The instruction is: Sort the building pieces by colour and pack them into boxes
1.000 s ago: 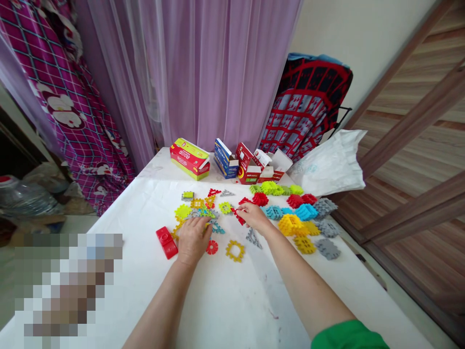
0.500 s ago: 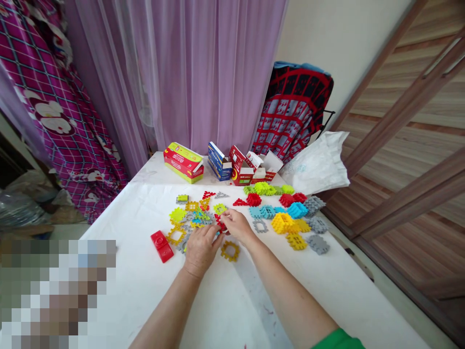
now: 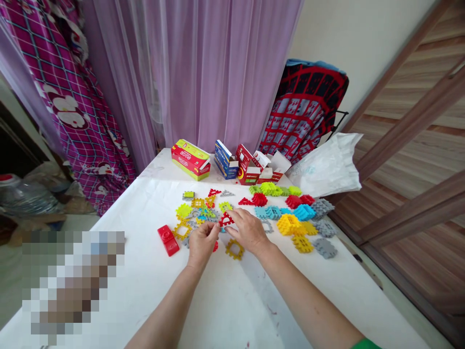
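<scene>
A red triangular piece (image 3: 225, 219) with a cut-out sits between my two hands. My right hand (image 3: 247, 230) has its fingers on the piece's right side. Thumb and forefinger pressed together, my left hand (image 3: 202, 241) is at its lower left corner. Another bit of red shows beside the left hand. A yellow square frame (image 3: 234, 249) lies just below the right hand. Left of the hands is a mixed pile with a yellow-green piece (image 3: 184, 211) and a yellow frame (image 3: 182, 230), and farther left a red block (image 3: 168, 240).
Sorted groups lie at the right: yellow (image 3: 289, 225), blue (image 3: 304, 212), grey (image 3: 325, 247) and green (image 3: 269, 189) pieces. Behind them stand a red and green box (image 3: 190, 160), a blue box (image 3: 225, 160), red boxes (image 3: 248, 167) and a white bag (image 3: 327, 162).
My left hand has drawn back from the right hand, so the red triangle shows more fully. The right hand's fingers have spread a little. The view has shifted slightly.
</scene>
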Demonstrator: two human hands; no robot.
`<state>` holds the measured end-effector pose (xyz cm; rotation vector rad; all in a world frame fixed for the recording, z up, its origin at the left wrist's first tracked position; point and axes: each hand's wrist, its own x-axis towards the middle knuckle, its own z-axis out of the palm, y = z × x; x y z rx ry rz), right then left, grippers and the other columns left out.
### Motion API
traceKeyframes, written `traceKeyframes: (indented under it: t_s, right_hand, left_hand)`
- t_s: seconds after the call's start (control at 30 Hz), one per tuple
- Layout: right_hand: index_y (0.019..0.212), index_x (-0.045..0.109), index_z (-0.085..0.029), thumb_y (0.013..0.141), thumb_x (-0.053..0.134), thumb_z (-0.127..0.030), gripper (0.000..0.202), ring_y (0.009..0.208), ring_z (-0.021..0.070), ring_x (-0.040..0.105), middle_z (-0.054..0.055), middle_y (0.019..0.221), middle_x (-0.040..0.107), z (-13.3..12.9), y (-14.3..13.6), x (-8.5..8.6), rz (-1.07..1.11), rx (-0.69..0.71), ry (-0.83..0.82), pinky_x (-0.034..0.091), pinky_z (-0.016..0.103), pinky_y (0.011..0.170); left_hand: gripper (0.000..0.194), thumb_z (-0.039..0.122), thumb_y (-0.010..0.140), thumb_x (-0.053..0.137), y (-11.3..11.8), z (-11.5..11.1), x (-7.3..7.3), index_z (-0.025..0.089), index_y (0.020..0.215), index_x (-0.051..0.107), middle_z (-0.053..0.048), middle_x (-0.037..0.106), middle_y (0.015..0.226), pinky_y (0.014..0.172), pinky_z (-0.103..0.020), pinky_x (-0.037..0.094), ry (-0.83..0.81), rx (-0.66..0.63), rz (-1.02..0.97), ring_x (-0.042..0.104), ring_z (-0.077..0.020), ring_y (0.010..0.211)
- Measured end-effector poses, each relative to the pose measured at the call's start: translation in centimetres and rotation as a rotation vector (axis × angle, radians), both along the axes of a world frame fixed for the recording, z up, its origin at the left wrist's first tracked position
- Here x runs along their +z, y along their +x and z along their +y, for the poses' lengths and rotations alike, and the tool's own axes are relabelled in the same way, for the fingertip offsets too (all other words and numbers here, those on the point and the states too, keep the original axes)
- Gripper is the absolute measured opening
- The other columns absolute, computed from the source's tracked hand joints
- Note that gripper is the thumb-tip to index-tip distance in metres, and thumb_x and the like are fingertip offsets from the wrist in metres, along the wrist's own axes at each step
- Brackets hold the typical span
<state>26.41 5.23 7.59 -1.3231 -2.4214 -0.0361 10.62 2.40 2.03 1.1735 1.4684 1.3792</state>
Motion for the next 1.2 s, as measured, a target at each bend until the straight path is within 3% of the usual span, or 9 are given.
traceKeyframes:
  t_s: [0.13,0.3,0.5,0.67,0.87,1.2]
  right_hand:
    - [0.131,0.054,-0.026,0.084,0.060,-0.027,0.047,0.099,0.0227,0.061,0.009,0.109,0.066,0.0,0.1,0.3,-0.097,0.015,-0.059,0.048,0.032,0.086]
    - [0.121,0.062,-0.027,0.083,0.061,-0.029,0.038,0.096,0.0203,0.061,0.006,0.105,0.066,1.1,1.3,1.0,-0.102,0.066,-0.100,0.046,0.029,0.083]
    - [0.108,0.068,-0.025,0.080,0.065,-0.031,0.029,0.092,0.0191,0.060,0.004,0.103,0.065,8.4,5.2,1.9,-0.084,-0.195,-0.139,0.044,0.028,0.079]
    - [0.109,0.067,-0.024,0.081,0.064,-0.029,0.029,0.099,0.0210,0.058,0.006,0.107,0.064,12.9,7.0,1.9,-0.281,-0.189,-0.144,0.042,0.028,0.080]
    - [0.111,0.067,-0.027,0.079,0.064,-0.029,0.032,0.103,0.0226,0.057,0.005,0.107,0.063,14.0,6.4,1.5,-0.433,-0.055,-0.199,0.043,0.030,0.084]
    - [0.111,0.067,-0.027,0.082,0.059,-0.033,0.030,0.104,0.0234,0.056,0.006,0.107,0.062,14.5,6.3,1.1,-0.499,-0.054,-0.265,0.042,0.031,0.082]
  left_hand:
    - [0.037,0.054,0.075,0.057,0.1,-0.2,0.3,0.019,0.069,0.065,0.001,0.061,0.054,0.048,-0.021,0.042,-0.011,-0.016,0.064,0.054,-0.0108,0.047]
    - [0.037,0.054,0.080,0.052,0.0,-0.4,0.2,0.020,0.077,0.067,0.004,0.057,0.050,0.046,-0.021,0.040,0.017,-0.048,0.187,0.053,-0.0108,0.044]
    - [0.037,0.049,0.088,0.043,-0.7,-0.5,0.2,0.022,0.096,0.067,-0.002,0.071,0.075,0.059,-0.025,0.051,0.118,0.012,0.282,0.066,-0.0142,0.059]
    - [0.036,0.048,0.090,0.044,-1.0,-0.3,-0.3,0.022,0.096,0.068,-0.004,0.073,0.083,0.064,-0.026,0.053,0.136,0.028,0.333,0.069,-0.0161,0.069]
    - [0.036,0.047,0.091,0.043,-1.1,-0.2,-0.5,0.022,0.098,0.068,-0.003,0.073,0.083,0.067,-0.026,0.054,0.145,0.035,0.337,0.069,-0.0162,0.073]
    - [0.036,0.047,0.091,0.043,-1.0,-0.3,-0.4,0.021,0.094,0.069,-0.004,0.073,0.081,0.066,-0.026,0.055,0.158,0.048,0.342,0.069,-0.0160,0.072]
